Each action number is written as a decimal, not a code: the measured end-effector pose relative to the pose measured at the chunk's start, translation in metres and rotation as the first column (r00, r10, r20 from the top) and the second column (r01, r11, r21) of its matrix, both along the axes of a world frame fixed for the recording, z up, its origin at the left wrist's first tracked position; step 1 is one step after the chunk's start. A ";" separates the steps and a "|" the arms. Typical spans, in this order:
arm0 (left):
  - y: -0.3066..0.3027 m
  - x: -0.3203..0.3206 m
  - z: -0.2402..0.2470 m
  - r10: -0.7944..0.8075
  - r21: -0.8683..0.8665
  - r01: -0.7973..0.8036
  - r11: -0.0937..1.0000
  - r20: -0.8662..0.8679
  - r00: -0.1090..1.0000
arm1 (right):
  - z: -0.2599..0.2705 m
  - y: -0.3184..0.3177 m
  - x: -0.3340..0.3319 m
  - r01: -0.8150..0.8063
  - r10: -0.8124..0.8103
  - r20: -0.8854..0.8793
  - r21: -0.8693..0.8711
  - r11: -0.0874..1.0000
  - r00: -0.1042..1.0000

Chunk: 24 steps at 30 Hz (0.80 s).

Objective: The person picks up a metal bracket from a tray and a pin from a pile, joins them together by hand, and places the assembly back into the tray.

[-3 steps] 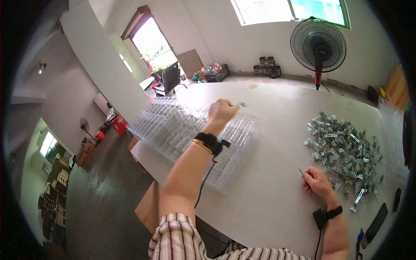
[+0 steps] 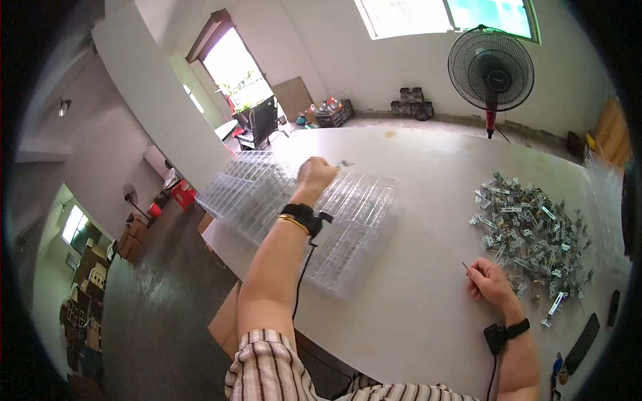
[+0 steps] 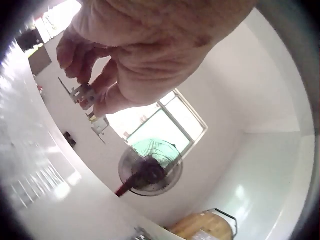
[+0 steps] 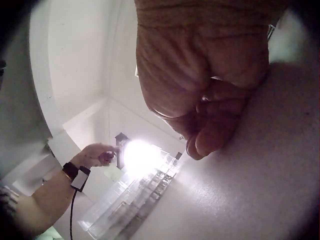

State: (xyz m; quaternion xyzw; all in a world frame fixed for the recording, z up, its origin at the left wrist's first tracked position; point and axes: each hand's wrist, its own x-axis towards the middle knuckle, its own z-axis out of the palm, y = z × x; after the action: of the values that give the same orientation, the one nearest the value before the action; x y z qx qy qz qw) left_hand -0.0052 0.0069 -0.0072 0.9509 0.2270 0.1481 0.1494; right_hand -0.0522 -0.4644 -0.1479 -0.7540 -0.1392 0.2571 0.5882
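My left hand is above the clear compartment trays, at their far side. In the left wrist view its fingers and thumb pinch a small metal clip; another metal piece shows just below it. My right hand rests on the table beside a heap of metal clips, fingers curled, with a thin metal piece sticking out between thumb and finger. The right wrist view shows the curled fingers against the tabletop; the held piece is mostly hidden there.
The white table carries clear plastic bags and a black strip at the right. Behind the table stands a fan. A crate and a black chair are beyond its far edge.
My left hand has moved left across the trays, carrying the metal clip and uncovering more of the right tray. The right hand has stayed in place.
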 end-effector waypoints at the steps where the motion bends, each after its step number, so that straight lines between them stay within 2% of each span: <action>1: 0.012 -0.004 0.004 0.062 0.033 -0.060 0.998 -0.052 0.997 | 0.001 0.001 0.000 -0.003 0.003 -0.003 0.000 1.000 1.000; 2: 0.021 -0.007 0.005 0.125 0.067 -0.118 0.991 -0.107 0.986 | 0.001 0.002 -0.001 -0.005 0.005 -0.011 -0.002 1.000 1.000; 6: 0.064 -0.010 -0.003 0.231 0.078 -0.223 0.972 -0.131 0.964 | -0.002 0.008 0.003 -0.013 0.013 0.016 0.014 1.000 1.000; 9: 0.082 -0.004 -0.012 0.322 0.011 -0.328 0.944 -0.229 0.919 | -0.004 0.010 0.005 0.000 0.001 0.024 -0.006 1.000 1.000; 12: 0.095 0.005 -0.023 0.338 -0.044 -0.360 0.932 -0.253 0.906 | -0.005 0.010 0.006 0.009 -0.010 0.029 0.020 1.000 1.000; 16: 0.099 0.012 -0.030 0.327 -0.015 -0.346 0.938 -0.288 0.900 | -0.003 0.011 0.004 0.031 -0.031 -0.017 0.007 0.999 0.999; 18: 0.097 0.011 -0.029 0.255 -0.041 -0.284 0.958 -0.332 0.908 | -0.004 0.011 0.004 0.031 -0.031 -0.018 0.009 0.999 0.999; 21: 0.091 0.012 -0.028 0.233 -0.021 -0.255 0.967 -0.343 0.910 | 0.001 0.012 0.002 0.033 -0.033 -0.017 -0.002 0.999 0.999; 24: 0.093 0.018 -0.033 0.235 -0.026 -0.265 0.964 -0.390 0.890 | 0.007 0.013 -0.001 0.046 -0.047 -0.034 -0.022 0.999 0.998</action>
State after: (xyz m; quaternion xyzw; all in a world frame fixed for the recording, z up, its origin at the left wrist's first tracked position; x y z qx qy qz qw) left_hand 0.0124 0.0995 -0.0404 0.9176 0.3779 -0.0318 0.1193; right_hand -0.0533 -0.4510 -0.1407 -0.7589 -0.1086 0.2576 0.5881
